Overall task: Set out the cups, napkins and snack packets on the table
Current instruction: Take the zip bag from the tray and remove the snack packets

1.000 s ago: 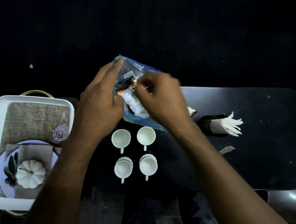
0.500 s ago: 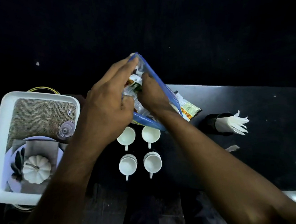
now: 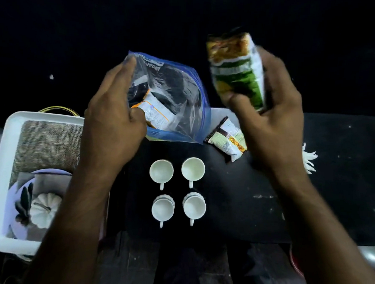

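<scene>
My left hand grips the open mouth of a clear zip bag with blue edges, held above the far side of the black table; a white and orange packet is still inside. My right hand holds a green and yellow snack packet up to the right of the bag. Another snack packet lies on the table below it. Several white cups stand in a square near the table's middle. White napkins peek out from behind my right wrist.
A white tray at the left holds a woven mat, a plate and a white pumpkin ornament. The table's right half is bare black surface. Beyond the table everything is dark.
My right hand was inside the zip bag; it has come out to the right and upward holding the green snack packet. The left hand still holds the bag open.
</scene>
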